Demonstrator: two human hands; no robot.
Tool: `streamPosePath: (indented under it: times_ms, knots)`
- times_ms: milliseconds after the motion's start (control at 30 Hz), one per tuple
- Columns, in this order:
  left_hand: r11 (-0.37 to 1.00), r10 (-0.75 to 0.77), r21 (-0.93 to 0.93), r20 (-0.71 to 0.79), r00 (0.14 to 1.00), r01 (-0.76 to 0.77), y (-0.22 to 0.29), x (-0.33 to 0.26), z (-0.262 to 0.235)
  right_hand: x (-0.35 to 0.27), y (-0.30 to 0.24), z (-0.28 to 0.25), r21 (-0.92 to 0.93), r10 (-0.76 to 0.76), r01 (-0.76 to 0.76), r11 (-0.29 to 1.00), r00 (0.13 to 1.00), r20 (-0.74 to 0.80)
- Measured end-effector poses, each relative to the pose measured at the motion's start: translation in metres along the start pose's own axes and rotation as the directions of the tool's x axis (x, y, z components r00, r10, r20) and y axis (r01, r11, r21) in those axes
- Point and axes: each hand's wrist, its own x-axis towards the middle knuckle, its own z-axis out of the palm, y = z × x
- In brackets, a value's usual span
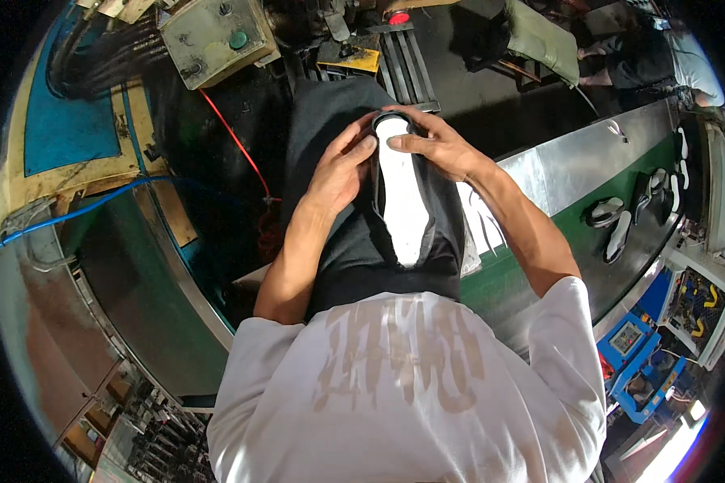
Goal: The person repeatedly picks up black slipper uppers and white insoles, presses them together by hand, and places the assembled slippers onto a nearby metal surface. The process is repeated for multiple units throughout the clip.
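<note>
A dark shoe [403, 193], with a long white sole-shaped face turned up, lies lengthwise over my lap. Its rounded dark end is between my hands, and the narrow white end points toward my body. My left hand [342, 165] grips the rounded end from the left, thumb along its edge. From the right, my right hand [437, 145] wraps the same end, its thumb pressed on the white face. Fingertips of both hands are partly hidden behind the shoe. Whether the white face is a separate insole or part of the shoe, I cannot tell.
On my right runs a green conveyor belt [576, 197] with metal edging [548, 173], carrying several dark shoes with white faces [618, 236]. White sheets [482, 225] lie beside my right forearm. Ahead stands a machine with a control box [217, 40]. A person [689, 64] is at far right.
</note>
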Motion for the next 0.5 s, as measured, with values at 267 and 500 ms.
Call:
streamPosePath:
  times_ms: [267, 500]
  knots:
    - [0.972, 0.1, 0.209, 0.023, 0.995, -0.102, -0.004, 0.011, 0.001, -0.002, -0.006, -0.004, 0.117, 0.091, -0.093, 0.989, 0.996, 0.028]
    - [0.944, 0.123, 0.308, 0.01, 0.992, -0.12, -0.008, 0.015, -0.003, -0.011, -0.009, -0.001, 0.174, 0.156, -0.154, 0.973, 0.988, 0.0]
